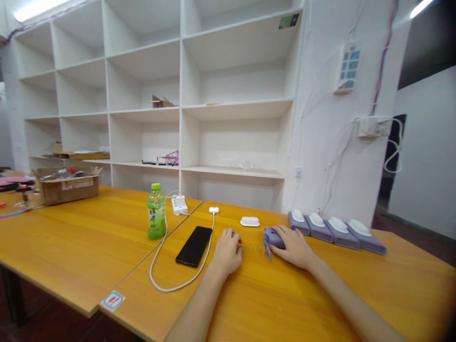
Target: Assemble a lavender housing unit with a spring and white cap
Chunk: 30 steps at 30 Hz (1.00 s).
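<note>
My left hand (228, 251) rests on the orange table (270, 299), its fingers curled over a small purple piece that barely shows at its far edge. A thin coiled spring (253, 246) stretches from that hand to a purple plastic piece (272, 237) under the fingers of my right hand (294, 247). A loose white cap (250, 221) lies just beyond both hands. To the right stands a row of several purple bases with white caps (337, 230).
A black phone (194, 245) lies left of my left hand, with a white cable (167, 280) looping to a white charger (179, 204). A green tea bottle (156, 212) stands nearby. A cardboard box (67, 184) sits far left. White shelves (235, 104) fill the wall.
</note>
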### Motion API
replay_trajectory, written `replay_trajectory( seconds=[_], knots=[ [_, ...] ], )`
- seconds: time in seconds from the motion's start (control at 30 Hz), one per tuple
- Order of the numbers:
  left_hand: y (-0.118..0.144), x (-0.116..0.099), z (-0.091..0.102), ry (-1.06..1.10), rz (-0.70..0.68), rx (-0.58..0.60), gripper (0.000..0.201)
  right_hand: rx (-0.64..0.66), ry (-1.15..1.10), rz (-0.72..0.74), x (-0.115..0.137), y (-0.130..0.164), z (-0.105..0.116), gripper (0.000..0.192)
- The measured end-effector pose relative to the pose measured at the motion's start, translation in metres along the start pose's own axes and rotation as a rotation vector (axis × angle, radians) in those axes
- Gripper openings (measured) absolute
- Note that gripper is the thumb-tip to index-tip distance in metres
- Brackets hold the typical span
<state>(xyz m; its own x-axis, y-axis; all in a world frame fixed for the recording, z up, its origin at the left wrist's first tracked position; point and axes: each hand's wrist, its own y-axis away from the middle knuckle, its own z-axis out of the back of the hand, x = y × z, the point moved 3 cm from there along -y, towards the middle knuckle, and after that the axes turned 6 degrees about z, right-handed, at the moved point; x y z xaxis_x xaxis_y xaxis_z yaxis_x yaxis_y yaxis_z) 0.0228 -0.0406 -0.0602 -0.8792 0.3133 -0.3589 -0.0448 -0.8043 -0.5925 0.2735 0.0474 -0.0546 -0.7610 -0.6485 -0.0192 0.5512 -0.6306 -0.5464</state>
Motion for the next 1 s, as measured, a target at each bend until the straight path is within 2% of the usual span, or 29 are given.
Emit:
replay_trajectory(
  seconds=[0.17, 0.27, 0.63, 0.83, 1.0],
  knots=[
    [-0.002, -0.001, -0.009, 0.059, -0.004, -0.015, 0.016, -0.011, 0.067, 0.003, -0.01, 0.057, 0.023, 0.064],
    [-0.001, -0.008, -0.014, 0.096, -0.023, -0.011, 0.014, -0.03, 0.088, -0.002, -0.011, 0.071, 0.028, 0.064],
    [0.001, -0.014, -0.02, 0.149, -0.035, -0.008, 0.014, -0.05, 0.052, 0.065, 0.014, 0.062, 0.025, 0.062],
    [0.002, -0.016, -0.019, 0.201, -0.069, 0.015, 0.016, -0.045, 0.035, 0.086, 0.024, 0.061, 0.027, 0.062],
    [0.006, -0.026, -0.02, 0.251, -0.13, 0.048, 0.016, -0.036, 0.007, 0.121, 0.043, 0.059, 0.029, 0.059]
  ],
)
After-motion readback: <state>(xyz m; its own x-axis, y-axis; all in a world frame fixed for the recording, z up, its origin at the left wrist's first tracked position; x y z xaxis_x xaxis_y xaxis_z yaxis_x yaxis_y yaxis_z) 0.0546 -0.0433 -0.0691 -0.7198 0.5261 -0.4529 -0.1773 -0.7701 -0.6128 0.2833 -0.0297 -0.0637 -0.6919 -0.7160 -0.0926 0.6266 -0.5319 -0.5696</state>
